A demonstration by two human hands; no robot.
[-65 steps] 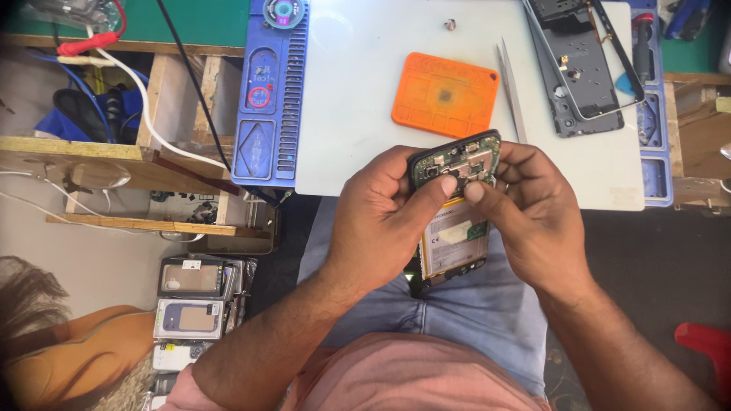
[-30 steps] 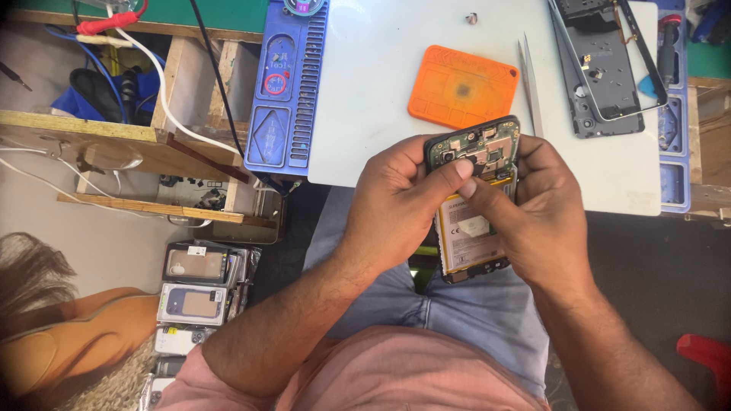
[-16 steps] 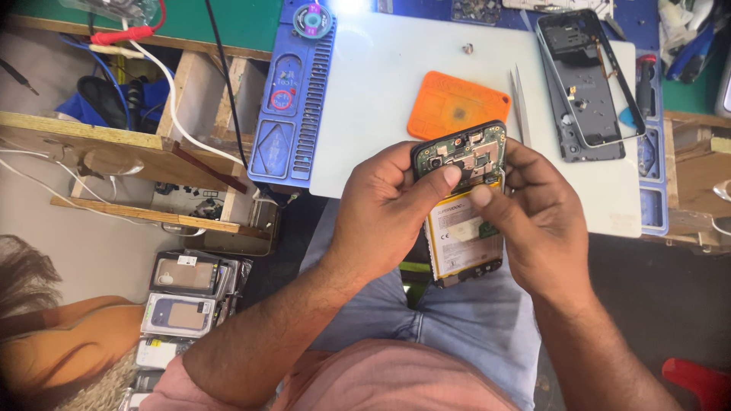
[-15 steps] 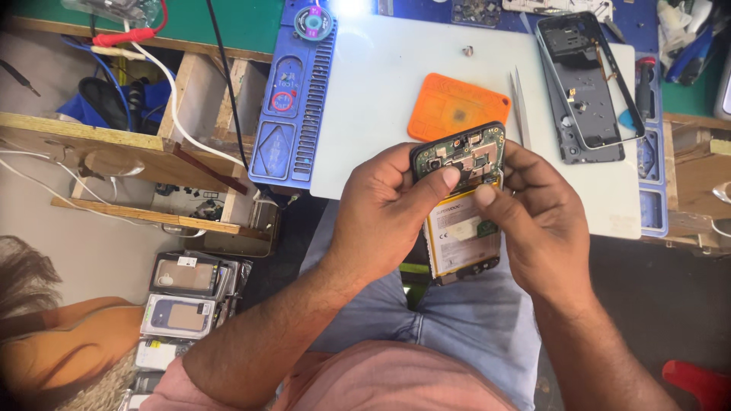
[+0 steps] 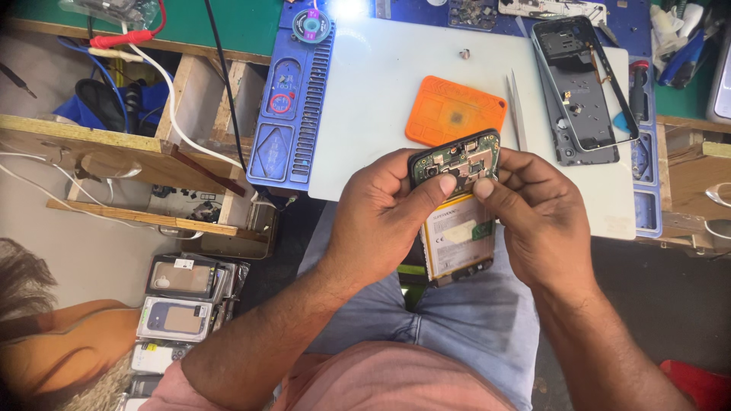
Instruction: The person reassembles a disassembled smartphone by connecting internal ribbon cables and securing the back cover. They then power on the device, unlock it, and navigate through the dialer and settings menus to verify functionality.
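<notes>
White table (image 5: 396, 99) carries an orange square mat (image 5: 454, 112) and a grey phone frame (image 5: 580, 87). Above the lap, the opened black smartphone with exposed circuit board and battery (image 5: 457, 205) sits higher than half a second ago. Left hand (image 5: 384, 217) stays clamped on it; right hand (image 5: 541, 221) fingertips now pinch the board area.

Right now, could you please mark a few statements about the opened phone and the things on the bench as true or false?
1. Both hands, left hand and right hand, hold the opened black phone with exposed circuit board and pale battery. True.
2. The orange square rubber mat lies on the person's lap. False: it lies on the white work mat.
3. Thin metal tweezers lie just right of the orange mat. True.
4. The grey empty phone frame is in the left hand's grip. False: it lies on the bench, untouched.
</notes>
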